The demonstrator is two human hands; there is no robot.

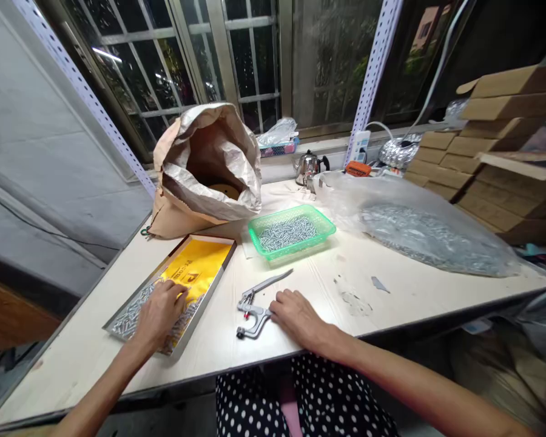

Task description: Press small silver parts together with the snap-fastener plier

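Over a shallow rectangular tray (213,278) is my left hand (161,311), its fingers closed in a pinch. Whatever they hold, if anything, is too small to name. Under and around that hand lie many small silver metal pieces (134,312), beside a yellow printed sheet (200,261) that covers the tray's far part. My right hand (298,317) rests on the table with its fingers curled round one handle of the grey snap pliers (255,317). The other handle stands out toward the upper right, and the jaws point left.
A green plastic basket (295,245) of similar metal pieces stands behind the pliers. Further back are a large open paper sack (164,209) and a steel kettle (307,167). On the right lie a big clear plastic bag (437,243) and stacked cardboard boxes (491,145).
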